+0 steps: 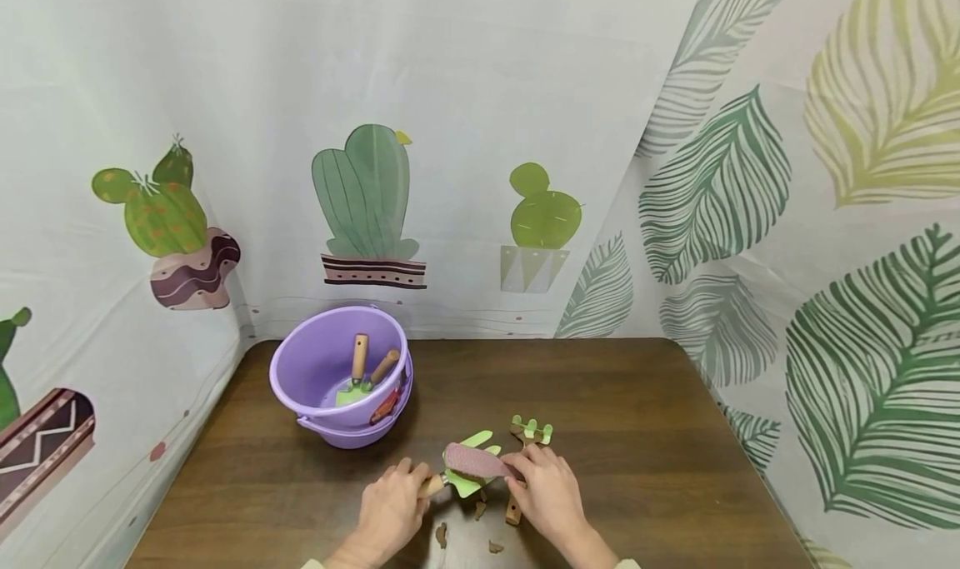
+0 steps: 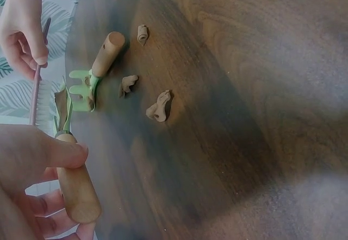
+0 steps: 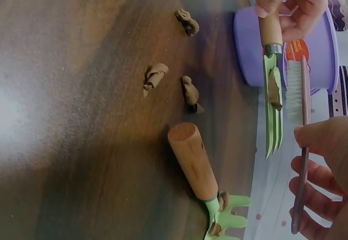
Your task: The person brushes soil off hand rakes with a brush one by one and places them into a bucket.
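My left hand (image 1: 392, 506) grips the wooden handle (image 2: 79, 194) of a small green garden fork (image 1: 467, 483). A brown clump (image 3: 274, 90) clings to the fork's head. In my right hand (image 1: 551, 494) is a pinkish-brown brush (image 1: 474, 461), pinched by its thin handle. The brush's pale bristles (image 3: 294, 90) face the fork's head, close beside it. Below my right hand a green hand rake (image 3: 231, 218) lies on the table, its wooden handle (image 3: 193, 164) toward me and brown smears on its tines.
Several brown crumbs (image 1: 441, 536) are scattered on the dark wooden table (image 1: 615, 436) near my hands. At the back left stand stacked purple buckets (image 1: 281, 377), the upper one tilted, with wooden-handled green tools (image 1: 360, 356) inside. A printed cloth (image 1: 480, 69) hangs behind the table.
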### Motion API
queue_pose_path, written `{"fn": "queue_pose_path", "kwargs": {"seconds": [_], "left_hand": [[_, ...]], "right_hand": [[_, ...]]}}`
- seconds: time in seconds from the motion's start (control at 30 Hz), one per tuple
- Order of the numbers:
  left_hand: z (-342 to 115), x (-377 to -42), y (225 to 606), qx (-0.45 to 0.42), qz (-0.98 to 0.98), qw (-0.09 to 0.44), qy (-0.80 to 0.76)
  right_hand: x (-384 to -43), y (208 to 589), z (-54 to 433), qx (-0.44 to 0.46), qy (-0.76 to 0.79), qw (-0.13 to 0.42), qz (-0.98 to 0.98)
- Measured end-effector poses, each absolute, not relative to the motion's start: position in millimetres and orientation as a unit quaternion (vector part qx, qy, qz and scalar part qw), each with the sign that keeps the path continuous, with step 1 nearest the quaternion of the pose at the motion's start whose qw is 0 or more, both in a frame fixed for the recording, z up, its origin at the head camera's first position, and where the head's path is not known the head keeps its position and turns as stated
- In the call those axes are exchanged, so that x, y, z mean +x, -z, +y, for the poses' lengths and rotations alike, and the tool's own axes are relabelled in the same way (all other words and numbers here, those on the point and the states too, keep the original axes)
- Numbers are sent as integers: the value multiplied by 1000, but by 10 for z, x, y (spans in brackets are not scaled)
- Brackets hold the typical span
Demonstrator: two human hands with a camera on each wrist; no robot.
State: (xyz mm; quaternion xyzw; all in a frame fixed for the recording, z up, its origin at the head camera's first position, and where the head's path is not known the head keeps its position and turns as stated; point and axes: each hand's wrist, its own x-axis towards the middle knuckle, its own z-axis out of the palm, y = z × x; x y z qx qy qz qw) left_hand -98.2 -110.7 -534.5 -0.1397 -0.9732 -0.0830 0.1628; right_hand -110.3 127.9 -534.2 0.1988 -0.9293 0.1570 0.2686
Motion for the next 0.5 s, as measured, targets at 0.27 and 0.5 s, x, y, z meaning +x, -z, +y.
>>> {"fn": "queue_pose_path", "kwargs": {"seconds": [0.27, 0.5], "left_hand": [[-1090, -942, 5314, -143, -974, 152, 86], [-1097, -931, 5289, -138, -974, 160, 83]], "right_hand": [[-1086, 5373, 1238, 217, -147, 281, -923], [-1100, 5367, 1240, 211, -137, 278, -927]]}}
